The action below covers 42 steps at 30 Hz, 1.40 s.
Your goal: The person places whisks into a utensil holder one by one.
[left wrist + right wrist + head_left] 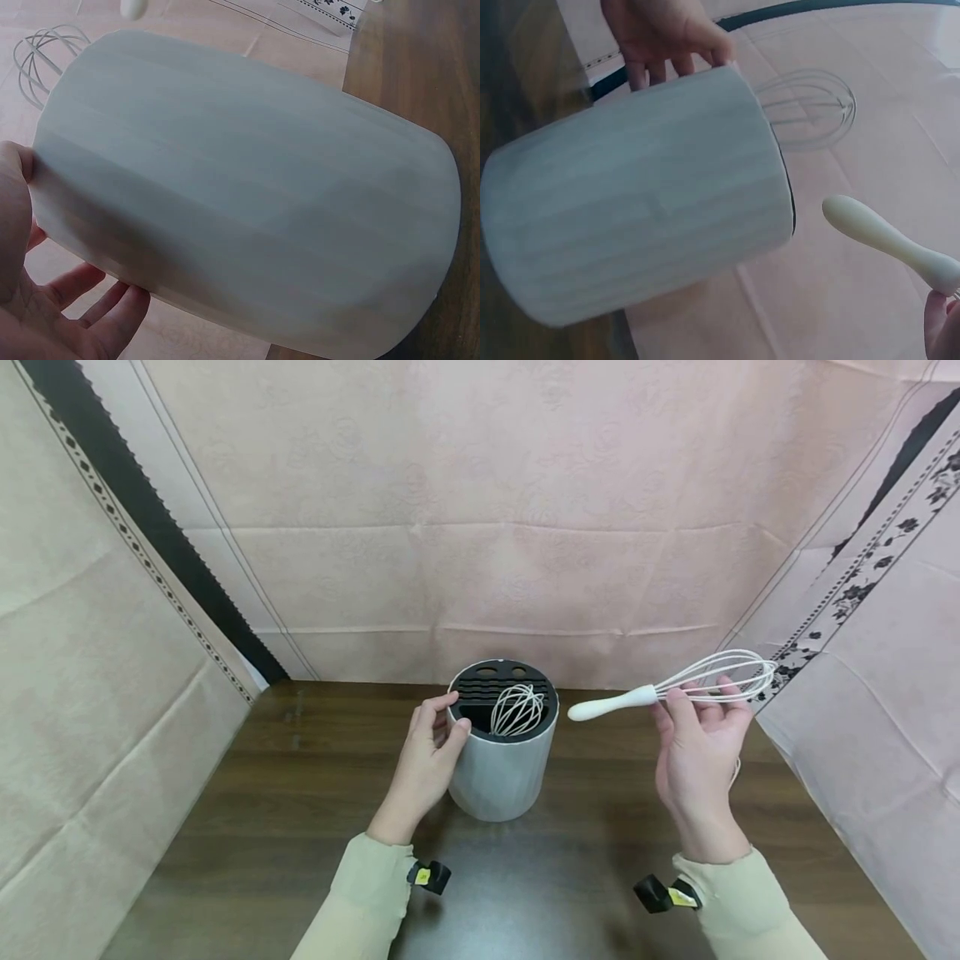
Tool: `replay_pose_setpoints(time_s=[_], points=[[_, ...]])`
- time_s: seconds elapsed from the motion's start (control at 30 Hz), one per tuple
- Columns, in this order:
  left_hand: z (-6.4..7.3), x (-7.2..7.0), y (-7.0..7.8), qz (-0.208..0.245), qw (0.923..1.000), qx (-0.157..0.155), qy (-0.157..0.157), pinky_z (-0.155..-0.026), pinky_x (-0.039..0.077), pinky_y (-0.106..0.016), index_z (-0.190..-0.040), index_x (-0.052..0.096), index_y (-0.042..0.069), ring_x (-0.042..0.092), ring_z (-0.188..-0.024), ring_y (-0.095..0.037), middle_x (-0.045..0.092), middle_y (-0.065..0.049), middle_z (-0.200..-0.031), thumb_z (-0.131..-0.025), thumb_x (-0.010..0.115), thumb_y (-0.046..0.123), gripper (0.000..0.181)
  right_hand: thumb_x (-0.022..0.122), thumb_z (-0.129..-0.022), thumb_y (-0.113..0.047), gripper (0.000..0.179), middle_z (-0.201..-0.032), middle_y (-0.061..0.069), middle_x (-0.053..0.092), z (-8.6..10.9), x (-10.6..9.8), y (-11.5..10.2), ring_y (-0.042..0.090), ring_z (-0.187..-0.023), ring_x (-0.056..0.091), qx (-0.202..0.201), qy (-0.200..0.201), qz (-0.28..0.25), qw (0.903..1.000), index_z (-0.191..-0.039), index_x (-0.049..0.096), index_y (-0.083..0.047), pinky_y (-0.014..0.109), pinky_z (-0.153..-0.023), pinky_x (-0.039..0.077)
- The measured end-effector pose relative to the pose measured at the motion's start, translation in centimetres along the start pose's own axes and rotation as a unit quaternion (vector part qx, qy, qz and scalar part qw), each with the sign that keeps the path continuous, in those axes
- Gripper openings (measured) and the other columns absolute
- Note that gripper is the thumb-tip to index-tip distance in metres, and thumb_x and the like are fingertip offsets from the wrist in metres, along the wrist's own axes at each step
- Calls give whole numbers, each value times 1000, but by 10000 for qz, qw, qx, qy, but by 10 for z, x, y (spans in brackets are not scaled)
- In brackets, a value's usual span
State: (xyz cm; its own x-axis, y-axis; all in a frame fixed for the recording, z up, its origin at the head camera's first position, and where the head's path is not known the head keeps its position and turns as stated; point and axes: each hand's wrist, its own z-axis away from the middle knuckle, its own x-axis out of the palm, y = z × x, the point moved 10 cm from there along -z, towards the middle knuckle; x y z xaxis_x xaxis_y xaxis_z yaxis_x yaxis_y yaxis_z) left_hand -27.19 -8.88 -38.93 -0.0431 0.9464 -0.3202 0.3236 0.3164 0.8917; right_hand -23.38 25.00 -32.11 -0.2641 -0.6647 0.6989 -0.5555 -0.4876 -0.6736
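A pale grey, ribbed utensil holder [497,781] with a black slotted top [487,679] stands upright on the table. The wire head of one whisk [517,710] sticks up out of its front opening; that whisk's handle is hidden inside. My left hand [426,752] grips the holder near the rim, thumb at the front and fingers round the left side. In my right hand [705,760] a second white whisk [633,697] is held by its wires. Its handle points left toward the holder, raised above the table, and also shows in the right wrist view as a pale handle [885,236].
The dark wooden table [315,827] ends at a pinkish cloth backdrop [480,577] behind the holder. Patterned cloth walls [870,718] rise at both sides. A thin white loop [736,772] peeks out beside my right wrist, mostly hidden.
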Motion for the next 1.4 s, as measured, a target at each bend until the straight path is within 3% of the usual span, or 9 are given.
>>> replay_pose_setpoints(time_s=[0.23,0.6,0.77,1.1,1.4], points=[[0,-1,0,-29,10000,24,1,-103,41,-38,-139,43,29,48,-120,-21,41,-1,-133,-96,50,52,49,67,-86,5,65,-113,18,45,-1,33,10,25,-95,55,25,-332,-48,9994,-133,25,-12,36,-82,55],[0,-3,0,-15,10000,35,33,-103,41,-38,-138,43,29,48,-121,-21,42,-1,-132,-96,51,51,48,63,-89,4,59,-122,23,47,-2,74,44,27,-101,58,250,-672,28,9974,-133,25,-11,40,-89,52],[0,-2,1,-23,10000,31,53,-103,41,-38,-138,44,29,48,-120,-21,42,-2,-133,-96,51,51,48,64,-88,5,60,-122,22,46,6,94,56,28,-100,59,256,-1151,361,9924,-132,26,-10,39,-86,54],[-1,-1,-2,-9,10000,49,36,-103,41,-39,-138,44,29,48,-120,-20,41,-1,-133,-95,50,53,50,67,-89,0,67,-123,19,46,15,129,74,27,-105,56,599,-2392,1217,9614,-139,25,-13,38,-88,53],[-1,0,-4,-56,10000,-20,5,-103,41,-40,-139,43,29,47,-121,-21,40,-1,-134,-95,49,56,52,66,-92,-8,61,-129,21,44,22,140,89,38,-119,51,1124,-3133,1644,9286,-139,28,-14,42,-90,51]])
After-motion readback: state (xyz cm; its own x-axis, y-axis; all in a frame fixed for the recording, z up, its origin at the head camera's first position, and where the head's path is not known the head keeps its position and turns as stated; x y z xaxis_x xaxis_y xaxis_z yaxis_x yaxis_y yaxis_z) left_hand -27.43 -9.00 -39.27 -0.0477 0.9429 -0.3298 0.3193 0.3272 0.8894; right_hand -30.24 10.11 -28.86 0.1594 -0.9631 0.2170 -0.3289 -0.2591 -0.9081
